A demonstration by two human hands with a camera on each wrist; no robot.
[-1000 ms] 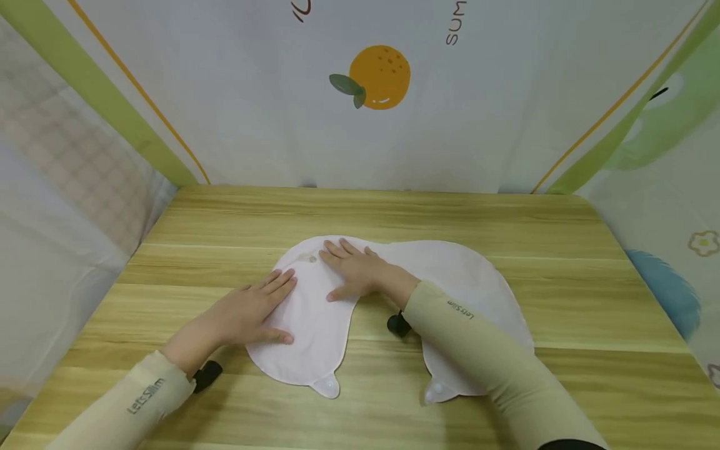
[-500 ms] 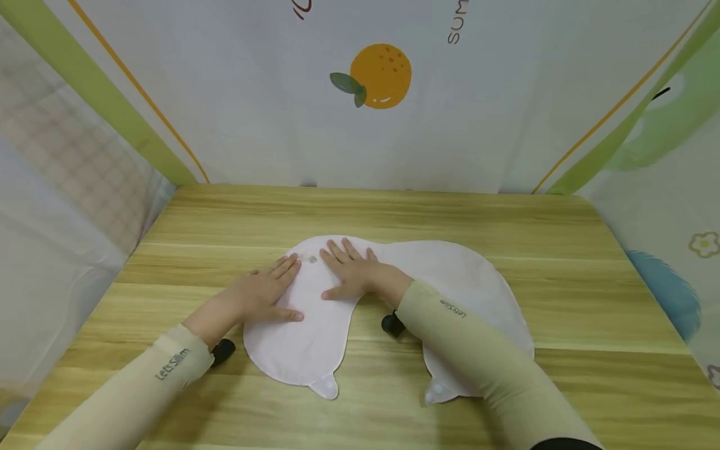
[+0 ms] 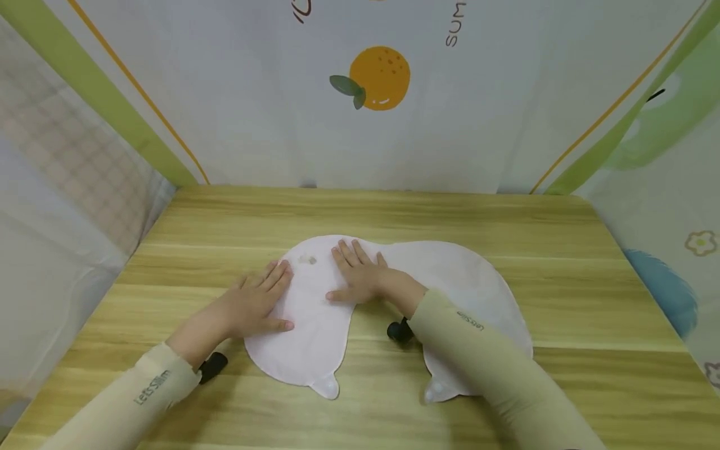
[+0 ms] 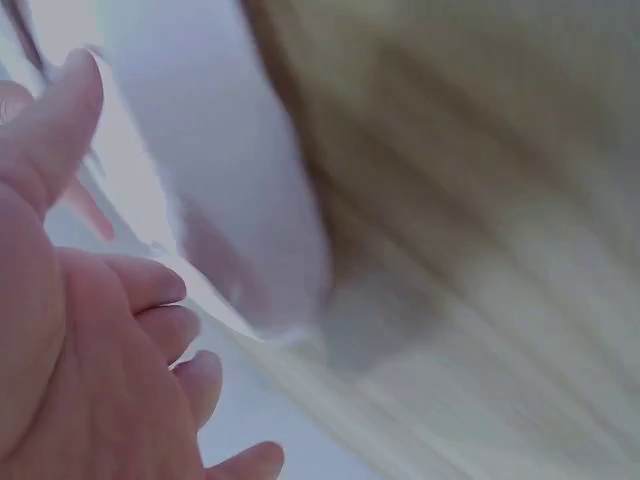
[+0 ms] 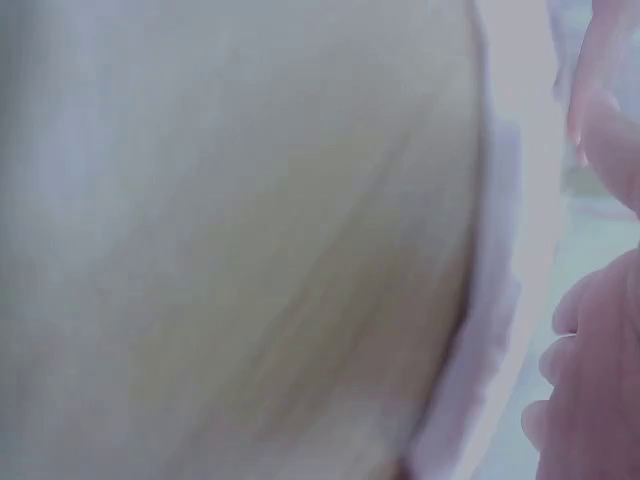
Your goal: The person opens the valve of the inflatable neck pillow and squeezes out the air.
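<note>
A pale pink U-shaped cloth, like a baby's bib point(image 3: 312, 340), lies flat with its two ends toward me. Each end carries a small tab point(image 3: 325, 386) with round snaps. Near the top of its left lobe is a small greyish mark point(image 3: 307, 259). My left hand point(image 3: 255, 306) rests on the left edge of this lobe, fingers straight and thumb spread. On the lobe's upper right part lies my right hand point(image 3: 360, 275), its fingers spread. Both wrist views catch the cloth's edge point(image 4: 240, 150) beside the fingers, partly blurred.
The cloth lies on a wood-grain table point(image 3: 394, 212). Behind it hangs a white curtain point(image 3: 253, 112) printed with an orange. Patterned fabric point(image 3: 675, 219) hangs at the right, and pale fabric point(image 3: 56, 219) at the left. A black wrist camera point(image 3: 214, 367) sits under the left wrist.
The left hand first slid up and right over the cloth, then back left and toward me. My right hand has shifted slightly right. The cloth has hardly moved.
</note>
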